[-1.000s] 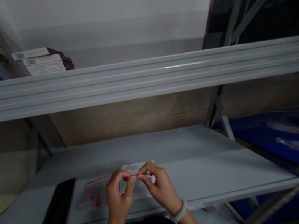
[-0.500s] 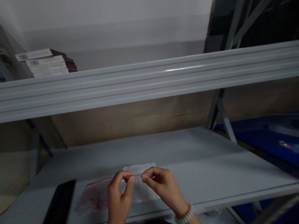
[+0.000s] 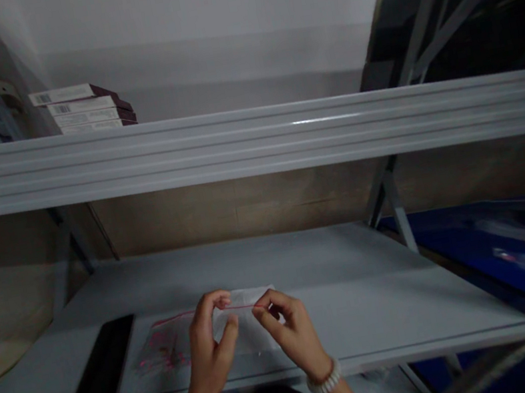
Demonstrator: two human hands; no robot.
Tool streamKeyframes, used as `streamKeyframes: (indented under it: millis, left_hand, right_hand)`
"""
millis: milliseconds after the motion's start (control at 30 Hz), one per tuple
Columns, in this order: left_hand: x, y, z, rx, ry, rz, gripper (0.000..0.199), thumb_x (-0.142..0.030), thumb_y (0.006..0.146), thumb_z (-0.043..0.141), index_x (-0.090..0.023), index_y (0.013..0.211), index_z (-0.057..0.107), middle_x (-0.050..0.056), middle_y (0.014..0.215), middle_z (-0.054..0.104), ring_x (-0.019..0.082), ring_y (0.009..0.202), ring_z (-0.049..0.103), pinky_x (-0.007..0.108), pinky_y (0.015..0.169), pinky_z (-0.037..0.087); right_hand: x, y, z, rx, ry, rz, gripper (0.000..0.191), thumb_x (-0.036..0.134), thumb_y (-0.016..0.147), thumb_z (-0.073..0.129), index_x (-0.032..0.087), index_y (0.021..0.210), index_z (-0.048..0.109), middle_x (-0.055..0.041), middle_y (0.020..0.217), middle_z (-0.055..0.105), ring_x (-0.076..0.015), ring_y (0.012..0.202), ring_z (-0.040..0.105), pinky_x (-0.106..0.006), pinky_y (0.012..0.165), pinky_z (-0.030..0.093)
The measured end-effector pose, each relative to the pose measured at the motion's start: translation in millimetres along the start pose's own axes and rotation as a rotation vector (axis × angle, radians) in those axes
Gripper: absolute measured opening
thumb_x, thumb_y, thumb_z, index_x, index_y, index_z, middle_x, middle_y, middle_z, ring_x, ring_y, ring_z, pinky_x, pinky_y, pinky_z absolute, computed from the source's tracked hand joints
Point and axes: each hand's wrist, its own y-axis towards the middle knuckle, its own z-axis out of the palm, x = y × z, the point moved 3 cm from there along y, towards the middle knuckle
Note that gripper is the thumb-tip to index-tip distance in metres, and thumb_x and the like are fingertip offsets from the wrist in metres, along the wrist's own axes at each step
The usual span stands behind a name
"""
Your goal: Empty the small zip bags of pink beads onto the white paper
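Over the grey shelf, my left hand [image 3: 210, 341] has its thumb and fingers apart, with nothing visibly gripped. Thumb and index finger of my right hand [image 3: 289, 327] pinch the red edge of a clear plastic bag [image 3: 252, 342]; a beaded bracelet circles that wrist. The red line of the bag runs between the two hands. Left of my left hand lies another clear bag [image 3: 165, 349] with a red top edge and small pink-red items inside, too blurred to name. White material shows behind my fingers.
A dark tablet or phone [image 3: 102, 368] lies at the left of the lower shelf [image 3: 345, 317]. Several flat boxes [image 3: 87, 109] are stacked on the upper shelf [image 3: 233, 144]. A blue surface [image 3: 494, 243] with plastic-wrapped things is at the right.
The thumb and index finger of my left hand have parted and come off the bag edge. My right hand keeps its pinch, and the red line between the hands shows more clearly.
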Motion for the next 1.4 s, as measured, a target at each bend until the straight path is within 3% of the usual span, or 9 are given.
streamKeyframes:
  millis: [133, 233, 667, 867, 1000, 1100, 1167, 1300, 1400]
  left_hand:
    - [-13, 3, 4.0, 0.088, 0.116, 0.136, 0.008, -0.023, 0.083, 0.05, -0.019, 0.082, 0.058, 0.004, 0.086, 0.058, 0.02, 0.088, 0.053, 0.032, 0.079, 0.04]
    - [-19, 3, 3.9, 0.07, 0.166, 0.155, 0.012, -0.021, 0.084, 0.05, -0.019, 0.074, 0.057, 0.003, 0.078, 0.058, 0.019, 0.082, 0.053, 0.032, 0.076, 0.039]
    - [12, 4, -3.5, 0.026, -0.105, -0.081, 0.02, -0.024, 0.074, 0.068, -0.016, 0.059, 0.058, -0.002, 0.062, 0.052, 0.011, 0.062, 0.052, 0.022, 0.062, 0.038]
    - [22, 3, -3.8, 0.13, -0.25, -0.152, 0.015, -0.03, 0.079, 0.064, -0.017, 0.074, 0.069, 0.003, 0.073, 0.062, 0.015, 0.071, 0.058, 0.024, 0.066, 0.043]
    - [22, 3, -8.1, 0.084, -0.149, -0.111, 0.016, -0.026, 0.079, 0.062, -0.017, 0.069, 0.07, 0.002, 0.067, 0.061, 0.014, 0.066, 0.057, 0.024, 0.063, 0.042]
    - [13, 2, -8.7, 0.033, -0.019, -0.063, 0.017, -0.026, 0.079, 0.061, -0.018, 0.066, 0.069, 0.001, 0.066, 0.06, 0.015, 0.066, 0.057, 0.024, 0.063, 0.042]
    - [5, 2, -6.5, 0.033, 0.054, -0.021, 0.018, -0.026, 0.081, 0.059, -0.019, 0.068, 0.069, 0.001, 0.067, 0.061, 0.015, 0.068, 0.058, 0.025, 0.064, 0.043]
    - [-9, 5, -1.3, 0.058, 0.234, 0.083, 0.018, -0.028, 0.083, 0.057, -0.022, 0.072, 0.07, 0.002, 0.067, 0.061, 0.016, 0.07, 0.058, 0.028, 0.068, 0.043]
    - [-5, 4, 0.6, 0.047, 0.271, 0.078, 0.019, -0.031, 0.081, 0.06, -0.023, 0.097, 0.067, 0.004, 0.085, 0.065, 0.02, 0.084, 0.059, 0.033, 0.08, 0.045]
  right_hand:
    - [7, -2, 1, 0.038, -0.061, -0.123, 0.022, 0.031, 0.084, 0.058, 0.016, 0.069, 0.065, -0.0007, 0.063, 0.058, -0.0121, 0.063, 0.048, -0.024, 0.061, 0.035]
    - [12, -3, 2, 0.012, -0.112, -0.173, 0.024, 0.032, 0.085, 0.057, 0.016, 0.069, 0.065, -0.0022, 0.065, 0.06, -0.0138, 0.066, 0.05, -0.025, 0.063, 0.034]
    - [13, -4, -9, 0.024, -0.157, -0.163, 0.027, 0.032, 0.086, 0.056, 0.017, 0.064, 0.061, -0.0031, 0.064, 0.059, -0.0166, 0.069, 0.052, -0.028, 0.068, 0.036]
    - [13, -4, -10, -0.031, -0.151, -0.134, 0.026, 0.03, 0.085, 0.056, 0.017, 0.064, 0.063, -0.0027, 0.064, 0.059, -0.0157, 0.067, 0.053, -0.027, 0.067, 0.037]
    - [9, -3, -12, 0.045, -0.216, -0.078, 0.023, 0.028, 0.084, 0.056, 0.018, 0.067, 0.067, -0.0039, 0.065, 0.062, -0.017, 0.069, 0.055, -0.029, 0.068, 0.04]
    - [16, -3, -16, 0.065, -0.245, -0.128, 0.018, 0.028, 0.083, 0.059, 0.019, 0.093, 0.071, -0.0083, 0.09, 0.067, -0.0203, 0.087, 0.058, -0.032, 0.08, 0.043]
    - [23, -2, -14, 0.085, -0.262, -0.168, 0.028, 0.028, 0.08, 0.063, 0.021, 0.106, 0.067, -0.0088, 0.099, 0.066, -0.0211, 0.093, 0.058, -0.033, 0.083, 0.043]
    - [28, 0, -7, 0.132, -0.278, -0.158, 0.012, 0.019, 0.082, 0.058, 0.02, 0.081, 0.069, -0.0045, 0.077, 0.068, -0.0167, 0.075, 0.06, -0.028, 0.071, 0.045]
    - [12, 10, -13, 0.033, -0.248, -0.093, 0.013, 0.02, 0.081, 0.056, 0.017, 0.074, 0.066, -0.0043, 0.071, 0.067, -0.0144, 0.065, 0.059, -0.025, 0.064, 0.044]
